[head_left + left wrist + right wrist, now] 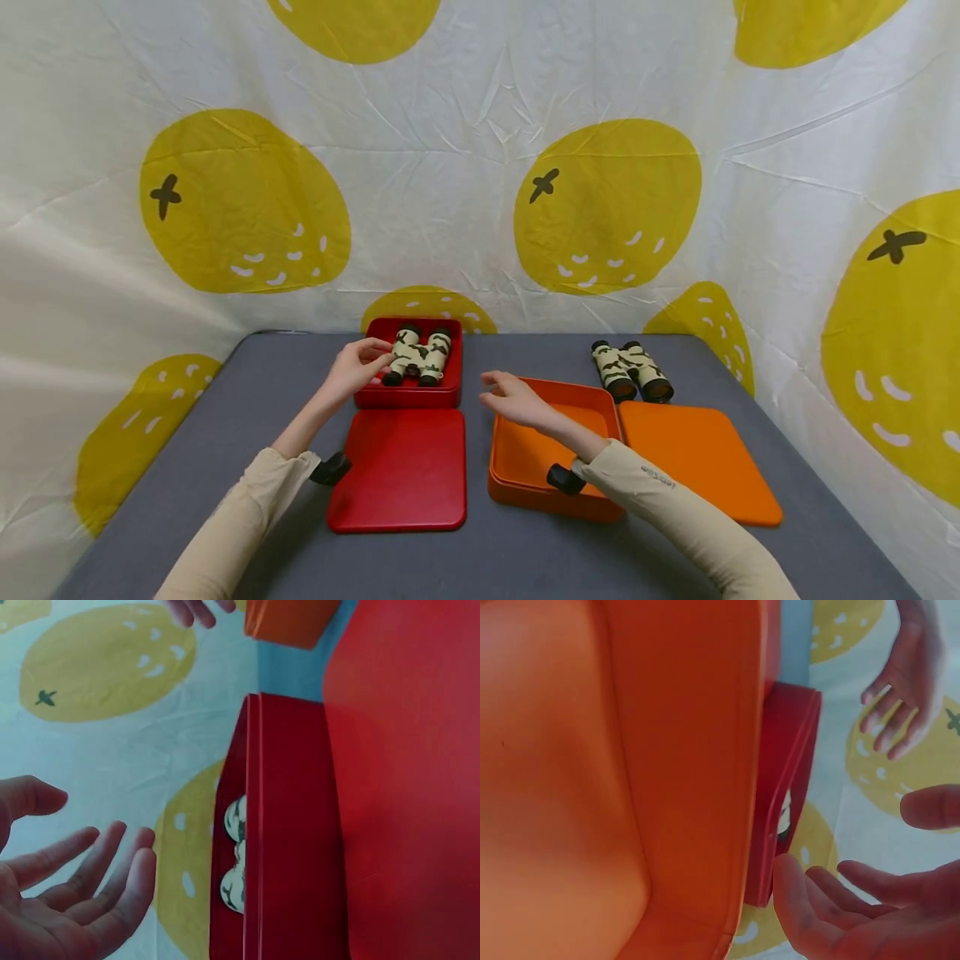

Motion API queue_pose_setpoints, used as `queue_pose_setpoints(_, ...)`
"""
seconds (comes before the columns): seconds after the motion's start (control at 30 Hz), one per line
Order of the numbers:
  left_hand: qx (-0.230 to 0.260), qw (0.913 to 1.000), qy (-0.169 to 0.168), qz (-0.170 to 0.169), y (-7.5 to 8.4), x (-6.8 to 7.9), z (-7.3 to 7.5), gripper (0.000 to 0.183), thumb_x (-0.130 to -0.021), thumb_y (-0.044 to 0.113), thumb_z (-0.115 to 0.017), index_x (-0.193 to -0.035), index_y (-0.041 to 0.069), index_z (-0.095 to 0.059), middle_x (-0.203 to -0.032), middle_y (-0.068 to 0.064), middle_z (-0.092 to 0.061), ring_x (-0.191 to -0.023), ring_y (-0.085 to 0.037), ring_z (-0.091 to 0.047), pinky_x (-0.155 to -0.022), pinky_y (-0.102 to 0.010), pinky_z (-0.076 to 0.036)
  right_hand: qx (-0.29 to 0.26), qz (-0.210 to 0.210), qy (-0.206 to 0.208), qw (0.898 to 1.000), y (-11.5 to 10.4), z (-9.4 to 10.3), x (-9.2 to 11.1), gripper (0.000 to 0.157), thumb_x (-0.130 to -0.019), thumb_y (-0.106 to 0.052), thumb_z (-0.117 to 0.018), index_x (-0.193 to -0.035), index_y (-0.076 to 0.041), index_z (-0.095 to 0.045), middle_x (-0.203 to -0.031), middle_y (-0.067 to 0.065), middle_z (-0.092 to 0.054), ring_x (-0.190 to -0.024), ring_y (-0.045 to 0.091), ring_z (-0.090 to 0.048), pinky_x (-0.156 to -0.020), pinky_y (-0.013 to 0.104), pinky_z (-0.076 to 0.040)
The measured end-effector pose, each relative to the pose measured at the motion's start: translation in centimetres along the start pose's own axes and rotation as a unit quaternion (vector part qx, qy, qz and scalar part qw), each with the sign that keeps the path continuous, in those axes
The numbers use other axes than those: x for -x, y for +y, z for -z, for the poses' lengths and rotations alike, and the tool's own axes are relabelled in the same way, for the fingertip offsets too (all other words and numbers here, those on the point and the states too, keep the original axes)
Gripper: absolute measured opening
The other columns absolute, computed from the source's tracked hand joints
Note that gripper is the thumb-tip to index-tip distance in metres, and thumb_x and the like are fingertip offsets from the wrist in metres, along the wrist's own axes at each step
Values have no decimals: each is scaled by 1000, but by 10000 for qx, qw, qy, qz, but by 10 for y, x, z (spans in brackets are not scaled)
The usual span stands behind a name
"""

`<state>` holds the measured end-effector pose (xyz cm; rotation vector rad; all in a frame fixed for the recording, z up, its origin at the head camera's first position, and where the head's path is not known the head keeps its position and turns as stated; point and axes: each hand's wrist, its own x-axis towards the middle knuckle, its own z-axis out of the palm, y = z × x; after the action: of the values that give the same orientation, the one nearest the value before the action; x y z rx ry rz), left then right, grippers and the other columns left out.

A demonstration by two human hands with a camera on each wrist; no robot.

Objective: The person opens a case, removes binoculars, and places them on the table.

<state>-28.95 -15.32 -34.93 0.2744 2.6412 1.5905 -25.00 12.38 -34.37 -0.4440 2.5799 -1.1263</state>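
Observation:
Camouflage-patterned binoculars (pixel 420 358) lie inside the red box (pixel 408 398) at the back. My left hand (pixel 356 367) hovers at the left side of that box, fingers relaxed and apart from the binoculars; the left wrist view shows its fingers (pixel 112 892) spread with nothing between them. Above the far left part of the orange box (pixel 551 502) is my right hand (pixel 517 398), loosely bent and holding nothing. In the right wrist view its fingers (pixel 840 907) are relaxed. Nothing lies in the visible part of the orange box.
A red lid (pixel 401 471) lies flat in front of the red box. To the right of the orange box is an orange lid (pixel 701 458), with a second pair of camouflage binoculars (pixel 632 371) behind it. A fruit-printed curtain (pixel 465 200) surrounds the grey table (pixel 300 542).

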Motion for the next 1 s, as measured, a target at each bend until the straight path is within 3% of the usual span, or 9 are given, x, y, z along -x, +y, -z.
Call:
queue_pose_setpoints(0.13,-218,9994,92,-261,-2,-9,-6,30,-87,20,-55,-113,5,-56,-106,-21,-62,-85,-27,-63,-63,-32,-54,598,419,-4,9973,3,-5,-8,43,-92,-19,-46,-130,-1,-41,-132,17,-43,-116,31,-46,-92,42,-42)
queue_pose_setpoints(0.27,-507,9971,234,-526,-9,-19,-10,28,-87,18,-55,-110,4,-58,-102,-21,-63,-85,-36,-62,-60,-32,-52,1203,769,-88,9897,4,-10,-15,44,-91,-20,-46,-131,0,-40,-133,18,-42,-118,30,-45,-96,42,-39)
queue_pose_setpoints(0.47,-1060,9891,465,-907,-26,-34,-14,27,-85,15,-57,-109,1,-59,-98,-19,-65,-80,-31,-63,-64,-35,-51,1976,997,-105,9751,9,-19,-26,48,-92,-25,-46,-134,-4,-37,-139,15,-36,-125,31,-38,-98,53,-34)
queue_pose_setpoints(0.7,-1592,9803,372,-1105,-36,-46,-15,29,-86,18,-55,-111,3,-58,-103,-16,-64,-85,-27,-61,-71,-40,-50,2925,1012,-226,9506,16,-27,-36,52,-93,-35,-40,-140,-13,-30,-146,7,-27,-133,27,-28,-99,60,-23)
queue_pose_setpoints(0.83,-2409,9614,262,-1301,-36,-52,-16,33,-85,19,-56,-114,2,-57,-108,-16,-61,-92,-29,-59,-74,-42,-49,3100,1071,-362,9440,19,-32,-40,54,-94,-37,-39,-141,-14,-27,-148,5,-22,-135,28,-23,-101,61,-21)
queue_pose_setpoints(0.9,-2828,9479,190,-1452,-35,-53,-18,36,-85,19,-57,-115,1,-56,-111,-17,-60,-93,-30,-59,-73,-43,-49,3168,1105,-414,9411,20,-33,-42,55,-94,-37,-39,-141,-13,-26,-149,5,-20,-136,29,-22,-101,61,-21)
queue_pose_setpoints(1.0,-3439,9212,130,-1818,-34,-56,-20,37,-84,20,-58,-116,2,-57,-110,-17,-59,-93,-30,-57,-71,-42,-48,3297,1147,-425,9361,23,-35,-45,56,-93,-37,-39,-142,-13,-25,-149,6,-19,-136,29,-21,-100,61,-22)
